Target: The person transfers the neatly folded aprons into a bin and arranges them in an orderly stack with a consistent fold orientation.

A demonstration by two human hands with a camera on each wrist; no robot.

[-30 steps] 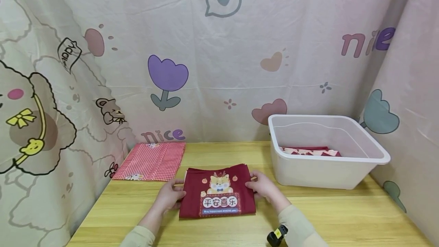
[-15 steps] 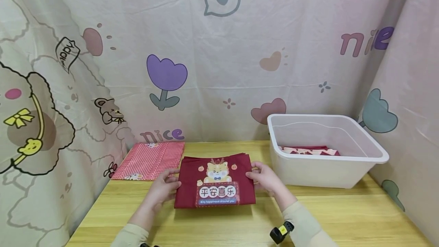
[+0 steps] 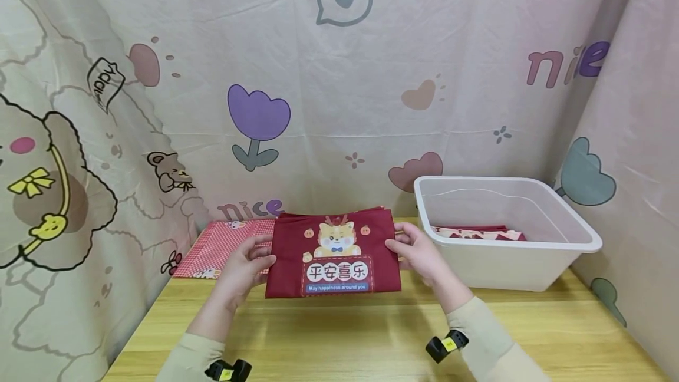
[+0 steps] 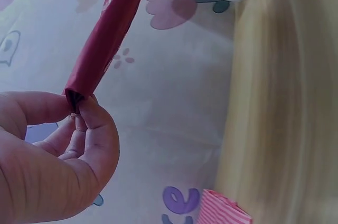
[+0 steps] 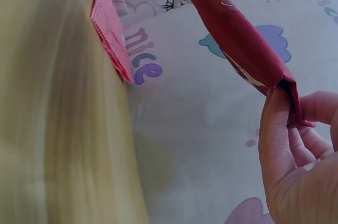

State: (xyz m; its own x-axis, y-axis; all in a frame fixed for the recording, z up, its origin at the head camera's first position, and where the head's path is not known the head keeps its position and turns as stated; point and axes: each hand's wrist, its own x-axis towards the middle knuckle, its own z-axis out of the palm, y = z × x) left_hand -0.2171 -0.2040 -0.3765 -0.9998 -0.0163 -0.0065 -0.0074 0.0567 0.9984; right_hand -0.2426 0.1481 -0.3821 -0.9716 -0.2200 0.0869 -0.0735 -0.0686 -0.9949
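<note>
A folded dark red cloth [image 3: 286, 258], printed with a cartoon dog and white lettering, is held up above the table with its print facing me. My left hand [image 3: 245, 267] pinches its left edge, thumb in front and fingers behind. At the opposite edge, my right hand [image 3: 420, 254] pinches it the same way. In the left wrist view the cloth [image 4: 103, 44] is seen edge-on, its folded layers between thumb and fingertips. The right wrist view likewise shows the cloth's end [image 5: 264, 60] gripped by the fingers, and a strip of table below it.
At the back right stands a white plastic tub [image 3: 509, 264] with folded red and patterned cloth [image 3: 477, 233] inside. A red-and-white checked cloth [image 3: 212, 249] lies flat at the back left, partly hidden by my left hand and the held cloth. A printed curtain [image 3: 339, 87] hangs behind the table [image 3: 339, 341].
Both hands have lifted the red cloth off the table, up and away from me. It now overlaps the checked cloth in the head view. The tub has not moved.
</note>
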